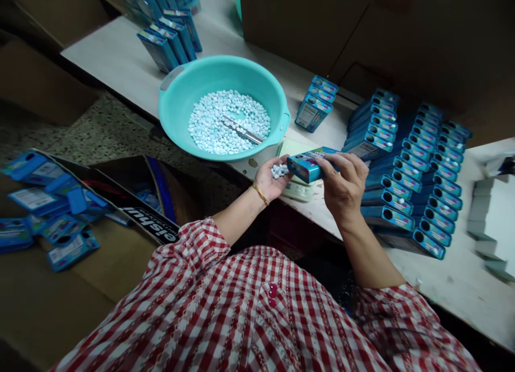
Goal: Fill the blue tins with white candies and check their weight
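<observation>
In the head view my left hand [269, 180] is cupped palm up around a small heap of white balls [279, 171]. My right hand [345, 183] grips a blue box [306, 167] from above, tilted on its side with one end over my left palm. Whether balls are passing between the box and palm cannot be made out. Beneath both hands is a pale green weighing scale [300, 192], partly hidden. To the left stands a turquoise basin [171, 119] holding many white balls [225, 106], with metal tongs [243, 130] lying among them.
Rows of upright blue boxes [396, 187] fill the table's right side. A few more boxes [315, 106] stand behind the scale, and others [169, 42] at the far left. An open carton [120, 254] and loose blue boxes [52, 200] lie low at left. Cardboard [306, 34] rises behind.
</observation>
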### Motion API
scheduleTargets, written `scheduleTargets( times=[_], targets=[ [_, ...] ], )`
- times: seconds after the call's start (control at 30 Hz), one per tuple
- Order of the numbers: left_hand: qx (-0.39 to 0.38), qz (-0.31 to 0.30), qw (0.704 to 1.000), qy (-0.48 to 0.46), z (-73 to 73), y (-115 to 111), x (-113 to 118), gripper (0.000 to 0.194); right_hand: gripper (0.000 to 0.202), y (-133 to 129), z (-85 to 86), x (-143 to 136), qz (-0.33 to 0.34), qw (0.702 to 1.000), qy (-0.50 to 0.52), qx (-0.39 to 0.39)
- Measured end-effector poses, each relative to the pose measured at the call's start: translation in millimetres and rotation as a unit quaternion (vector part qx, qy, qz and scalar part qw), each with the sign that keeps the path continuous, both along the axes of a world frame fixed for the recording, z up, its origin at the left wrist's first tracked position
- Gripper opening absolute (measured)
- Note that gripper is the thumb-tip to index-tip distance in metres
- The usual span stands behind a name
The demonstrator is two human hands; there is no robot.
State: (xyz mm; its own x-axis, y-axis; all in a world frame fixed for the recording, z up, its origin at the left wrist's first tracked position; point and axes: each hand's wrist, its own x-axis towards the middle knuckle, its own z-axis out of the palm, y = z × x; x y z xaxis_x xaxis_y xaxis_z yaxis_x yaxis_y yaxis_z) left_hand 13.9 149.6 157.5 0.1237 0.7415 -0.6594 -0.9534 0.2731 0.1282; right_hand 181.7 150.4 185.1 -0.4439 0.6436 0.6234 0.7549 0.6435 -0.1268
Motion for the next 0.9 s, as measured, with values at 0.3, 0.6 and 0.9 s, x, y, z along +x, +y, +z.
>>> scheduleTargets(
  times=[0.3, 0.6, 0.9],
  targets=[
    [0.017, 0.019, 0.999, 0.020, 0.5, -27, -29, 0.026, 0.028, 33, -55.2, -8, 0.006, 0.884, 0.391, -0.256],
    [-0.035, 0.034, 0.997, 0.061, -11.3, -72, -61, 0.024, 0.055, 31, -66.2, -7, 0.018, 0.828, 0.452, -0.330],
    [-0.065, 0.020, 0.995, 0.075, -22.5, -92, -69, 0.026, 0.028, -1, -63.3, 48, -0.164, 0.784, 0.568, -0.190]
  ],
)
